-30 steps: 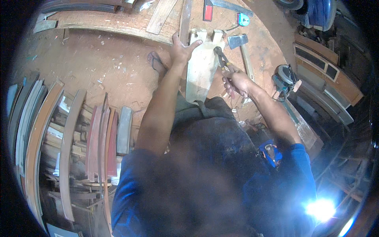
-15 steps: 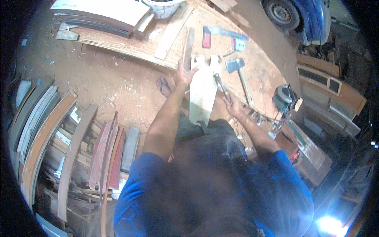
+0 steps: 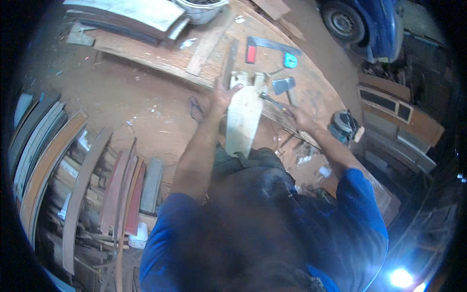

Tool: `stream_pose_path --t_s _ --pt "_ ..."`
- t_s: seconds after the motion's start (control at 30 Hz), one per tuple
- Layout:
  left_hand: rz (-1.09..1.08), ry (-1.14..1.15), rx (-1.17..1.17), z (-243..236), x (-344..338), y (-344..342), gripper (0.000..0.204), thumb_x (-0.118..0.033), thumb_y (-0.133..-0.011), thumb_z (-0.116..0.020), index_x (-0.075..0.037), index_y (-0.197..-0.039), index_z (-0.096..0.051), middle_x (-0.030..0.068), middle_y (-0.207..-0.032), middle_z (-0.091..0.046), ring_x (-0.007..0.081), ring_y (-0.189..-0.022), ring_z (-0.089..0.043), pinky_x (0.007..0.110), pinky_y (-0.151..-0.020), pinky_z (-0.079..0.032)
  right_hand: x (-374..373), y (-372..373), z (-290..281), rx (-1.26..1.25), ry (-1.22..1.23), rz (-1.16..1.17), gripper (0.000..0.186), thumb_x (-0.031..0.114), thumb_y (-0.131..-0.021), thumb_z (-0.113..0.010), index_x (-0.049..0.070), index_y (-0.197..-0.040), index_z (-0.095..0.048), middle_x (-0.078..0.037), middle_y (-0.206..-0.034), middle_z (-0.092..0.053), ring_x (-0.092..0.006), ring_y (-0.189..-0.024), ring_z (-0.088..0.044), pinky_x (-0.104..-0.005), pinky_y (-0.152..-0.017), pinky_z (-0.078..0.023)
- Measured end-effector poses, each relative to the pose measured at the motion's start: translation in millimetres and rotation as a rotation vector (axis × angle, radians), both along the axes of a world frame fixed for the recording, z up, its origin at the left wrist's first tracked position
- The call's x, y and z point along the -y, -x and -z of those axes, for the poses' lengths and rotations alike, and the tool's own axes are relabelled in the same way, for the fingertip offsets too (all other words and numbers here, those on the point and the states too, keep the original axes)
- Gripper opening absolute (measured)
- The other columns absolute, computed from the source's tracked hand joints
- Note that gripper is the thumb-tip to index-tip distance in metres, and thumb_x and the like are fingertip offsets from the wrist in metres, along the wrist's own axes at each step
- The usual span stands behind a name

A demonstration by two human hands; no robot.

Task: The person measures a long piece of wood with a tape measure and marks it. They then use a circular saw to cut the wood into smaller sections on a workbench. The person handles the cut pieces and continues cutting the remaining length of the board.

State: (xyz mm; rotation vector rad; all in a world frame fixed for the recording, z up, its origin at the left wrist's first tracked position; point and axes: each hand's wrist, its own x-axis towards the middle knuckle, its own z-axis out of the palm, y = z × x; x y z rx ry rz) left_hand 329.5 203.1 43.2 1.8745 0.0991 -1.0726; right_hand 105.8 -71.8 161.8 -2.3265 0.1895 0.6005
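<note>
A pale, tapering wooden board (image 3: 241, 117) with a notched far end leans from the workbench (image 3: 311, 68) toward my lap. My left hand (image 3: 222, 96) grips its left edge near the notched end, thumb over the face. In my right hand (image 3: 302, 119) is a hammer (image 3: 275, 102), its small metal head at the board's right edge; whether the two touch I cannot tell. Just beyond my right hand lies an axe (image 3: 283, 86), its handle partly covered by that hand. A long narrow strip (image 3: 230, 63) lies beyond my left hand.
On the bench are a try square (image 3: 251, 52), a blue tape measure (image 3: 290, 60) and a circular saw (image 3: 342, 125). A white bucket (image 3: 200, 11) and stacked boards (image 3: 131, 17) stand at the far left. More planks (image 3: 82, 194) fill the near left. A blue vehicle (image 3: 374, 29) is far right.
My right hand has moved up and right, and the hammer handle now lies flatter. The hammer head remains near the board's edge. My left hand keeps its grip; the whole view has shifted slightly.
</note>
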Motion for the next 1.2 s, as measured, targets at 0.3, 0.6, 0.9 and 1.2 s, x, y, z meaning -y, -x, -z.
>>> stream_pose_path --t_s 0.3,0.6,0.9,1.2 --pt "0.118 -0.102 0.021 -18 4 -3 0.115 -0.072 -0.073 -0.082 0.0 -0.152 -0.04 0.0321 -0.142 -0.058 0.0458 -0.131 -0.059 0.048 -0.111 -0.046 -168 -61 -181 -0.711 -0.528 0.906 0.029 0.028 -0.106 -0.062 0.007 -0.127 -0.063 -0.006 -0.086 -0.064 -0.0126 -0.077 -0.064 -0.0299 -0.061 -0.054" --pt "-0.021 0.012 0.257 2 -1 8 0.105 -0.061 -0.075 -0.086 0.002 -0.147 -0.045 0.0328 -0.13 -0.065 0.0463 -0.121 -0.064 0.048 -0.101 -0.052 -154 -150 -137 0.052 0.0 0.676 0.04 0.029 -0.103 -0.064 0.003 -0.133 -0.063 -0.022 -0.099 -0.07 -0.0362 -0.094 -0.07 -0.0442 -0.087 -0.053" --pt "0.071 -0.078 0.505 -5 -99 21 0.049 -0.03 -0.101 -0.061 -0.004 -0.142 -0.056 0.0248 -0.112 -0.073 0.0467 -0.11 -0.066 0.052 -0.099 -0.05 -115 -372 -55 -0.21 -0.327 0.746 0.02 0.011 -0.101 -0.055 0.001 -0.118 -0.052 -0.012 -0.092 -0.065 -0.0245 -0.079 -0.072 -0.0383 -0.063 -0.058" --pt "0.124 -0.13 0.875 -24 -38 -96 0.057 -0.019 -0.095 -0.068 -0.006 -0.148 -0.052 0.0242 -0.129 -0.061 0.0416 -0.122 -0.054 0.05 -0.108 -0.042 -101 -227 -36 -0.115 -0.307 0.859 0.021 0.016 -0.106 -0.052 0.001 -0.121 -0.055 -0.014 -0.098 -0.067 -0.0209 -0.078 -0.072 -0.0356 -0.071 -0.059"
